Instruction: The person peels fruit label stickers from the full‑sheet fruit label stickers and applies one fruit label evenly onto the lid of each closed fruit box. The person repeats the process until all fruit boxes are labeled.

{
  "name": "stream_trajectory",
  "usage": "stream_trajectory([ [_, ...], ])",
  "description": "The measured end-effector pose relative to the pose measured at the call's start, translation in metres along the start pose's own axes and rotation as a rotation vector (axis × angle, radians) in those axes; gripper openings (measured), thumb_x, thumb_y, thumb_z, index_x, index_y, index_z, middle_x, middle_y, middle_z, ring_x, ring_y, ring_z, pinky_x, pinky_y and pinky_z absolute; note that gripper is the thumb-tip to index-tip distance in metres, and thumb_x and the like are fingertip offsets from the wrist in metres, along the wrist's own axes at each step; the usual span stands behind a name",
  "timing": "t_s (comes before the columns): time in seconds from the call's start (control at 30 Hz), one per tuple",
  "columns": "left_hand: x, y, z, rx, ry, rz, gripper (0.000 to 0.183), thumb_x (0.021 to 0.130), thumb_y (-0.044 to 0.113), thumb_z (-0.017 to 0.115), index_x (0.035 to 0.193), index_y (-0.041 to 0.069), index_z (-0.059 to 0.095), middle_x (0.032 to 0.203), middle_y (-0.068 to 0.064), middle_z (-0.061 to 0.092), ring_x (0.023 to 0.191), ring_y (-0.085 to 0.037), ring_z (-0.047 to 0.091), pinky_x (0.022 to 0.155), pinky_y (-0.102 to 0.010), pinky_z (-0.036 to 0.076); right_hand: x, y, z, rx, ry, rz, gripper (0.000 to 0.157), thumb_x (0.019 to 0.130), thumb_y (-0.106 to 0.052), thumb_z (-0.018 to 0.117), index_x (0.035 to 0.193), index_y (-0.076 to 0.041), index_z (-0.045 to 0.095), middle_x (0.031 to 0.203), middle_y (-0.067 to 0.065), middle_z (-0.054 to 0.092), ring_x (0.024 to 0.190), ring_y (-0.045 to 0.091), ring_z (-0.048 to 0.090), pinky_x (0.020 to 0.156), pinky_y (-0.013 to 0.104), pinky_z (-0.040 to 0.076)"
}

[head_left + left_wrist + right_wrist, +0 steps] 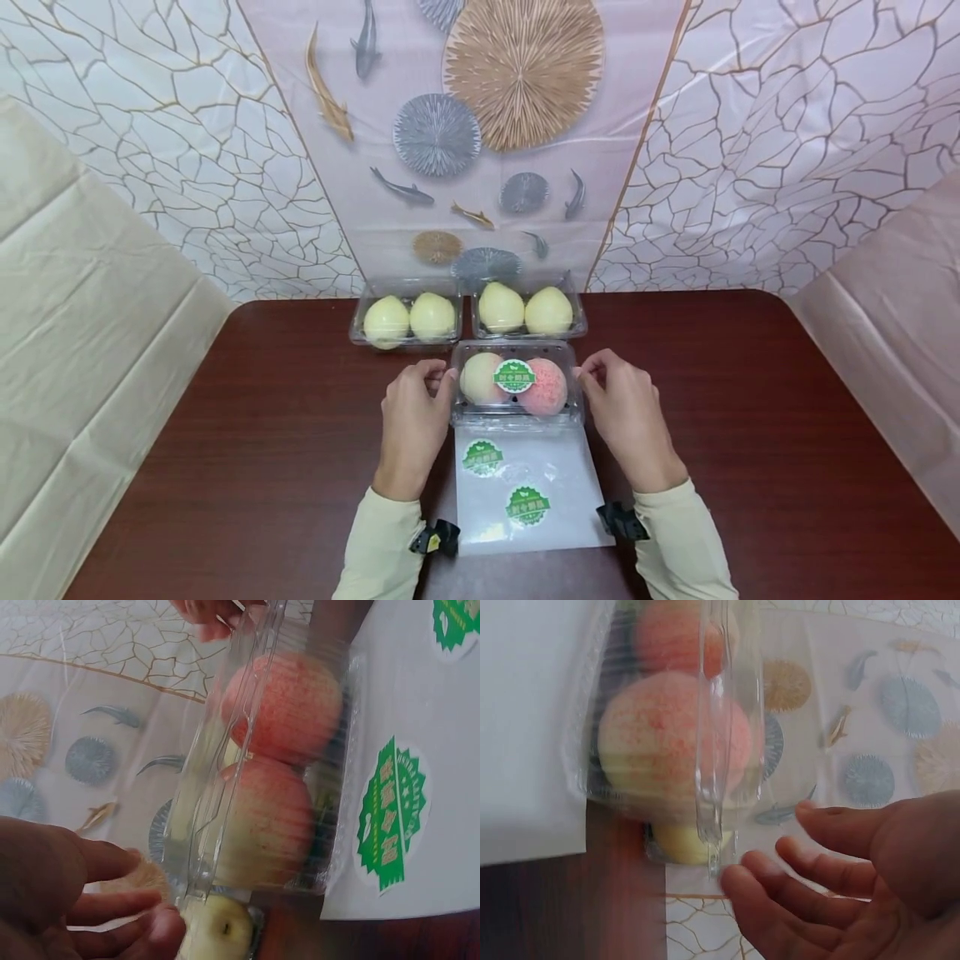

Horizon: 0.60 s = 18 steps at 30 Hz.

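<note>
A clear plastic fruit box (517, 417) sits closed in the middle of the table, holding two pink-and-cream peaches (545, 393). A round green-and-white sticker (514, 377) lies on its lid. At the box's left end is my left hand (414, 412), its fingers (120, 904) loosely bent and the thumb apart from the rim. My right hand (628, 412) is at the opposite end. In the right wrist view its fingertips (739, 879) come close to the rim, with the thumb spread away; whether they touch it I cannot tell.
A white backing sheet (536, 533) with two green stickers (528, 506) lies in front of the box. Behind stand two clear boxes (407, 287) of pale yellow pears (548, 311), near the patterned backdrop (517, 192). Dark wooden table (262, 433) extends on both sides.
</note>
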State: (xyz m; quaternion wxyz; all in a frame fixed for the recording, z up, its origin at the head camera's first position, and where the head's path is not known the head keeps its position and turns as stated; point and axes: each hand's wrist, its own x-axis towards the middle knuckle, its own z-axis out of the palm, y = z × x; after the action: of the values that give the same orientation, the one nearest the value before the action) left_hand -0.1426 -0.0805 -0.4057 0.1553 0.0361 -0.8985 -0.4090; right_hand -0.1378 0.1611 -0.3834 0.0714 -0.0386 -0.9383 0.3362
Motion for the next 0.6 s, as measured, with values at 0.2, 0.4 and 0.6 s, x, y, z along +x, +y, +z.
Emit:
stream_trajectory([
  [0.2, -0.0019, 0.0008, 0.0044, 0.017, -0.085, -0.068, 0.029, 0.101, 0.017, 0.073, 0.121, -0.003, 0.075, 0.099, -0.011, 0.078, 0.090, -0.022, 0.075, 0.089, -0.052, 0.057, -0.0008, -0.0025, 0.0067, 0.037, -0.087, 0.056, 0.013, 0.103, -0.009, 0.068, 0.111, 0.000, 0.062, 0.095, 0.016, 0.069, 0.074, 0.025, 0.061, 0.062, 0.037, 0.051],
  [0.4, -0.0038, 0.0014, 0.0085, 0.037, -0.127, -0.091, 0.030, 0.104, 0.021, 0.068, 0.119, -0.003, 0.076, 0.087, -0.006, 0.076, 0.080, -0.019, 0.072, 0.082, -0.049, 0.058, -0.0012, -0.0003, 0.0066, 0.050, -0.111, 0.107, 0.021, 0.105, -0.013, 0.065, 0.118, 0.003, 0.062, 0.103, 0.019, 0.072, 0.078, 0.026, 0.065, 0.066, 0.040, 0.054],
  [0.6, -0.0052, -0.0014, 0.0089, 0.084, -0.119, -0.101, 0.030, 0.104, 0.027, 0.068, 0.115, 0.002, 0.079, 0.080, -0.001, 0.074, 0.065, -0.016, 0.066, 0.064, -0.042, 0.056, 0.0023, 0.0054, 0.0046, -0.018, -0.191, 0.133, 0.035, 0.108, -0.025, 0.060, 0.119, 0.006, 0.073, 0.089, 0.011, 0.070, 0.076, 0.024, 0.062, 0.065, 0.038, 0.049],
])
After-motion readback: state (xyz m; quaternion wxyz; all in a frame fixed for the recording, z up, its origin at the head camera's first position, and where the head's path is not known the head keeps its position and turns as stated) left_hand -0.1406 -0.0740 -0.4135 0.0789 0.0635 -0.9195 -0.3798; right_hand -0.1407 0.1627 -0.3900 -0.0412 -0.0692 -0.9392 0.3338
